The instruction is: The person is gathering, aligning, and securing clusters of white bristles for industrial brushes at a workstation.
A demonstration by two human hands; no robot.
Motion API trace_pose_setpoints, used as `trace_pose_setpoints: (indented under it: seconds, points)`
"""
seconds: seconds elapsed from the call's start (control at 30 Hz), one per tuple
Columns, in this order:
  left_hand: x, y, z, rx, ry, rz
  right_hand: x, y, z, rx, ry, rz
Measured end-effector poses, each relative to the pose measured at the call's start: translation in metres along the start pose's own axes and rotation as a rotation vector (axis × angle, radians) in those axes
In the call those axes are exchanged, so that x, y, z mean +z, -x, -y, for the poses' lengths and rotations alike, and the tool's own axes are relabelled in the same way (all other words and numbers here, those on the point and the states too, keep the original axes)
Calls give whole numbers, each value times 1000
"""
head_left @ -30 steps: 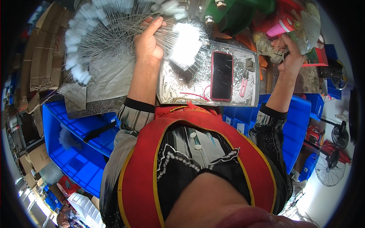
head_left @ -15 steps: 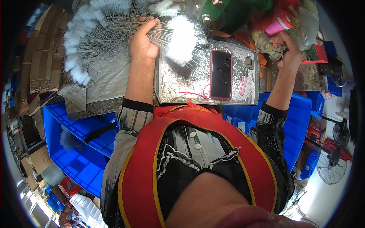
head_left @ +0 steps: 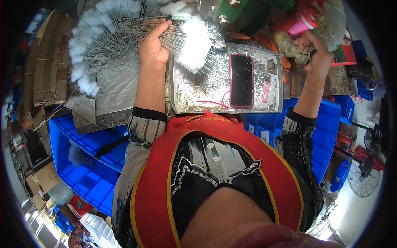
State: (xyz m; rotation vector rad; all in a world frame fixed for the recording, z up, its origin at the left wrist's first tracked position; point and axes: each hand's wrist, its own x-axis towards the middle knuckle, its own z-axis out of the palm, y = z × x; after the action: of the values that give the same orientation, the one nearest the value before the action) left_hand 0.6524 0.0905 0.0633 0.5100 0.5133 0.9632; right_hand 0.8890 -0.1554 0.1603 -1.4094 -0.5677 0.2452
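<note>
Head view | left hand [head_left: 154,50]: fingers around wire-stemmed white brushes [head_left: 194,44] | right hand [head_left: 317,57]: fingers curled near pink container [head_left: 298,29], grip unclear

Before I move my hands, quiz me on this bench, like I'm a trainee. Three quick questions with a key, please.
1. Which hand holds the bunch of brushes?
2. True or false: the phone lies in the tray.
3. Where is the pink-handled tool, as you look down?
a) left of the phone
b) right of the phone
c) on top of the phone

Key:
1. The left hand.
2. True.
3. b
</note>
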Motion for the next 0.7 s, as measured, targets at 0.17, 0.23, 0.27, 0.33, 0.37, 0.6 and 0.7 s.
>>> trace_pose_setpoints:
  seconds: [0.17,0.23,0.27,0.33,0.37,0.6,0.7]
  points:
    - [-2,-3,0,-7,20,7,3,0,10,45,-50,-14]
    - [-1,-3,0,-9,6,7,5,0,12,56,-51,-35]
    - [-2,-3,0,-7,6,6,5,-1,12,55,-60,-25]
    - [-2,-3,0,-4,1,10,5,-2,10,55,-70,-11]
    - [-2,-3,0,3,-10,11,4,-1,6,-15,-50,-3]
    - [-1,-5,-1,-22,19,55,-7,-9,-73,-417,-146,179]
    - [-4,-6,1,8,27,60,2,4,-27,-97,-76,-37]
